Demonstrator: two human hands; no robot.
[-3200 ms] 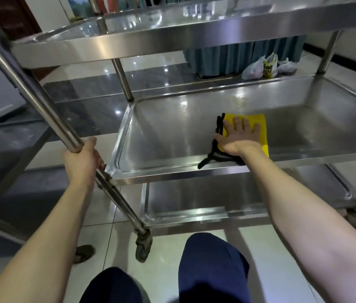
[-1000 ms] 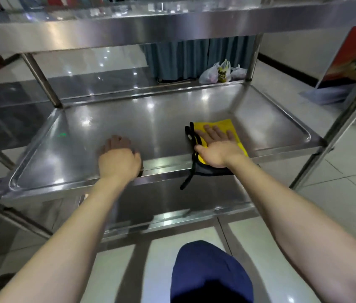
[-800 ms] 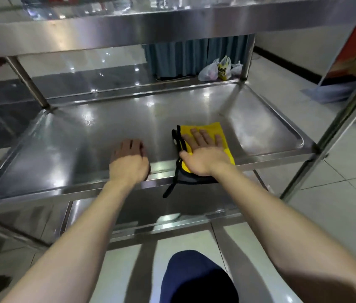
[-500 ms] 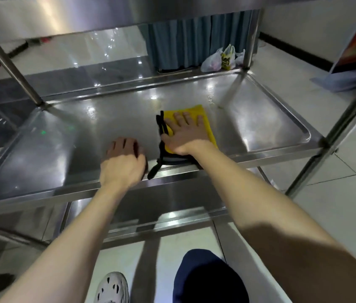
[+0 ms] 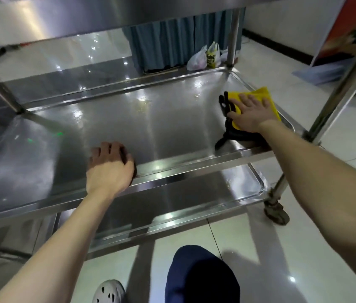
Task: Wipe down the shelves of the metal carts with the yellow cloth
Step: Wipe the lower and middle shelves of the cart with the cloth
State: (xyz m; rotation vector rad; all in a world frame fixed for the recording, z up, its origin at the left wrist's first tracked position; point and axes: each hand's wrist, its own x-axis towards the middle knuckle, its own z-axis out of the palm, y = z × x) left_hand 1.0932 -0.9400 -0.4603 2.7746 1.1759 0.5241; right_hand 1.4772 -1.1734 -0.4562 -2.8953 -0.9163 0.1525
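The yellow cloth (image 5: 266, 95), with a black trim and loop hanging at its near side, lies at the right end of the metal cart's middle shelf (image 5: 150, 127). My right hand (image 5: 250, 112) presses flat on the cloth, fingers straight and spread. My left hand (image 5: 109, 167) sits on the shelf's front rim near the middle, its fingers curled over the edge onto the tray and the thumb hooked at the rim. The bottom shelf (image 5: 194, 197) shows below, and the top shelf (image 5: 107, 16) runs overhead.
The cart's right front post (image 5: 336, 92) rises just right of the cloth, with a caster (image 5: 276, 213) at its foot. Plastic bags (image 5: 205, 57) and a blue curtain (image 5: 172, 40) lie behind the cart. My knee (image 5: 201, 276) and shoe (image 5: 109, 291) are on the tiled floor.
My right hand has slid the cloth from the middle of the shelf's front to its right end. My left hand, earlier on the cart's post, keeps its hold on the front rim.
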